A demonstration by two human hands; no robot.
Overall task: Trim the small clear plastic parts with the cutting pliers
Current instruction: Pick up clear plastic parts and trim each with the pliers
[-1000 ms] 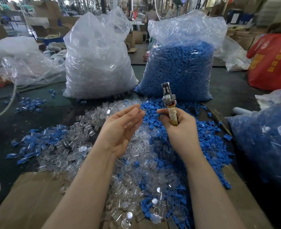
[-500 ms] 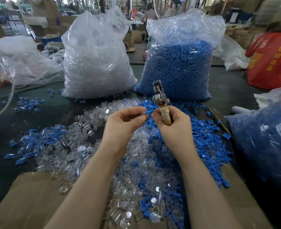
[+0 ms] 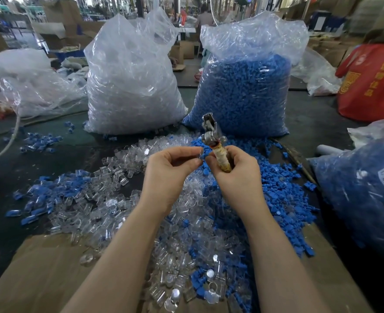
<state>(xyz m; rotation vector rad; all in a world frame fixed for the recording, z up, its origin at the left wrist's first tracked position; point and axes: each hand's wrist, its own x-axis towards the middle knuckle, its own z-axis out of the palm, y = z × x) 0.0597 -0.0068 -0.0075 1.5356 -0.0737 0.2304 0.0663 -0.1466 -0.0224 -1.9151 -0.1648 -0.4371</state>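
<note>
- Loads of clear plastic parts (image 3: pixel 109 195) lie heaped on the tabletop (image 3: pixel 17 168), mixed with blue ones; can't tell which are trimmed, so I'd guess plenty is left
- my right hand (image 3: pixel 238 177) is wrapped round the cutting pliers (image 3: pixel 216 143), head pointing up and away
- my left hand (image 3: pixel 170 170) pinches one small clear piece at its fingertips, just beside the pliers' handle; both hands raised over the pile

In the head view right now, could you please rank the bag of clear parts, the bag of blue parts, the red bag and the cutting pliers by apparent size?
1-2. Bag of clear parts and bag of blue parts: alike, no ranking.
3. Red bag, cut off by the frame edge, so unsure.
4. Cutting pliers, smallest though nearest, held by the right hand.
</note>
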